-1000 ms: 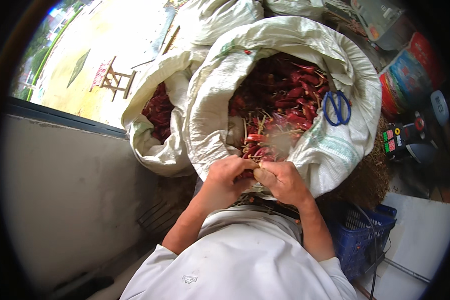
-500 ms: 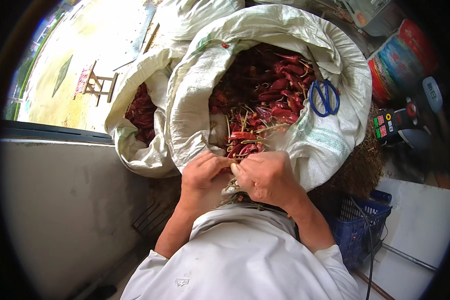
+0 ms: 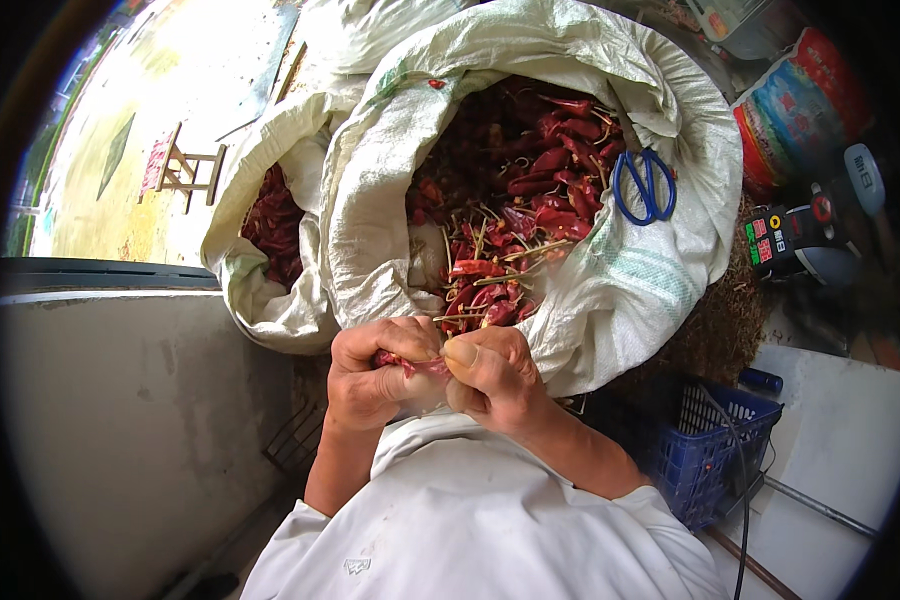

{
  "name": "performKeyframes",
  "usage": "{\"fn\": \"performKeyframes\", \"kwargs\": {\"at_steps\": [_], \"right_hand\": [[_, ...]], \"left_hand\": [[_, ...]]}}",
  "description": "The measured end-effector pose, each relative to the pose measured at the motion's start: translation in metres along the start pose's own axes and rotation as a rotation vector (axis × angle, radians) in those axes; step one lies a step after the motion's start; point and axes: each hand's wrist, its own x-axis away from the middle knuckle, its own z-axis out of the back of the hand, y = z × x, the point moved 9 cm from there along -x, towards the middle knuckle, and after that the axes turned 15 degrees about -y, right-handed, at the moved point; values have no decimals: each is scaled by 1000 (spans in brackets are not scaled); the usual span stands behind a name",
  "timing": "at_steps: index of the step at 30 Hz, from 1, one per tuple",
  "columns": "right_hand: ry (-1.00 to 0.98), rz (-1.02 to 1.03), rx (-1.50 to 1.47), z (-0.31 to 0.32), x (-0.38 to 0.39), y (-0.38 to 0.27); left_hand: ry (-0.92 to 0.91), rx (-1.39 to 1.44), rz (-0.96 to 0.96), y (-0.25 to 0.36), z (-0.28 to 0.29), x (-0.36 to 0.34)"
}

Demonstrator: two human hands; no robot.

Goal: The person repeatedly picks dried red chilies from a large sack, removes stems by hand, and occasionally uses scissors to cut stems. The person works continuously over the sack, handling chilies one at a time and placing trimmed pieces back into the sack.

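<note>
My left hand (image 3: 370,375) grips a dried red chili (image 3: 415,365), with its fingers curled round it. My right hand (image 3: 495,380) is closed beside it, thumb and forefinger pinching the chili's right end. Both hands are at the near rim of a large white woven sack (image 3: 670,280), rolled open and holding many dried red chilies (image 3: 550,170) with pale stalks. Blue-handled scissors (image 3: 645,188) rest on the sack's right inner rim. A smaller white sack (image 3: 270,310) of chilies stands to the left.
A blue plastic crate (image 3: 710,460) with a cable over it sits at lower right. Right of the sacks are a red and blue bag (image 3: 800,110) and a dark machine (image 3: 810,235). A wall (image 3: 130,400) is at left; a wooden stand (image 3: 190,170) is outside.
Both hands have moved toward me and left relative to the sack's rim, and a red chili now shows between them. The whole view has shifted slightly as the head moved.
</note>
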Motion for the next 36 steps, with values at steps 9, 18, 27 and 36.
{"fn": "performKeyframes", "kwargs": {"at_steps": [9,18,27,36], "right_hand": [[124,427,1391,5,3,-60],[46,353,1005,5,8,-66],[237,605,713,51,68,-147],[-287,-156,988,22,38,-27]], "left_hand": [[57,-626,287,1,12,-11],[-30,-694,70,17,-12,-21],[503,-196,272,-13,74,38],[600,-382,-63,66,130,30]]}}
